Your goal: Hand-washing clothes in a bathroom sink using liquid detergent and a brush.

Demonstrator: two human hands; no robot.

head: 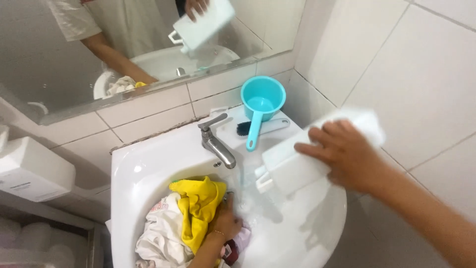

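Here, seen from above: white sink (148, 164) w/ chrome tap (216, 144) at 12 o'clock of the basin, thin stream of water running into it.

Right hand (347, 156) at 3 o'clock of the frame, fingers (317, 149) wrapped over the top of a white rectangular container (297, 166), thumb side hidden. Container tipped down toward 9 o'clock, spout end low over the basin, just right of the water stream. Fingers clamped across its upper face; body of the container under and ahead of the fingertips.

Left hand (225, 221) at 6 o'clock, down in the basin, fingers curled and pressed into a heap of wet laundry. Yellow cloth (198, 208) draped just beside it at 9 o'clock; white cloth (158, 238) further toward 8 o'clock. Whether the fingers actually grip fabric: can't tell.

On the sink ledge at 1 o'clock of the tap: turquoise scoop (263, 99) w/ long handle, dark brush (245, 129) beside it. Mirror (59, 59) above, white tiled wall (406, 74) at right.
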